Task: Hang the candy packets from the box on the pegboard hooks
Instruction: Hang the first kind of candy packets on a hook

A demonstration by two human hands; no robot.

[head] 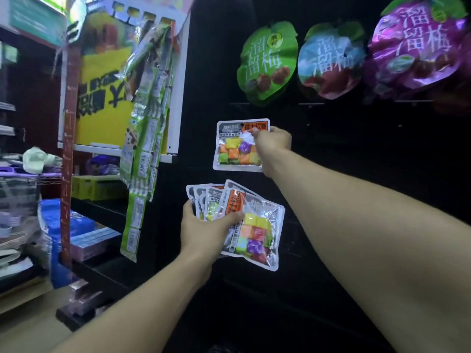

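My right hand [274,149] pinches the right edge of one clear candy packet [235,146] filled with coloured cubes. It holds the packet flat against the black pegboard [344,161], and the hole at the packet's top sits where a hook would be; the hook itself is too dark to see. Lower down, my left hand [204,228] grips a fanned stack of several identical candy packets [252,230], thumb on top. The box is not in view.
Three large plum snack bags, green [266,62], blue-red [331,62] and purple [418,47], hang in a row above. A strip of green sachets [145,138] dangles at the left by a yellow sign [102,98]. Shelves with blue boxes [76,225] stand at the lower left.
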